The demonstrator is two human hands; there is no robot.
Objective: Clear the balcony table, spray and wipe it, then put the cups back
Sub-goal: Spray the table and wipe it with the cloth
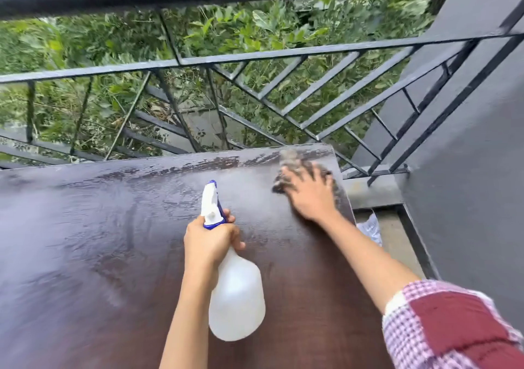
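Here, the left hand (211, 244) holds a white spray bottle (236, 297) over the middle of the dark brown counter (99, 241). Its grip is curled tight round the neck of the bottle, just under the blue and white spray head. The nozzle points away, toward the black railing (255, 54). The right hand (309, 195) lies on a grey cloth (289, 158) at the far right corner of the counter. Its grip is spread out flat and presses the cloth down on the wood. The hand and the cloth both look blurry. The counter top is shiny and wet, with streaks along its far edge. A pink and red checked sleeve (453, 326) covers the right upper arm. A crumpled white thing (370, 227) lies on the floor just beside the counter's right edge. Past the railing there are green leaves (255, 22), and a grey wall (467, 170) stands on the right.
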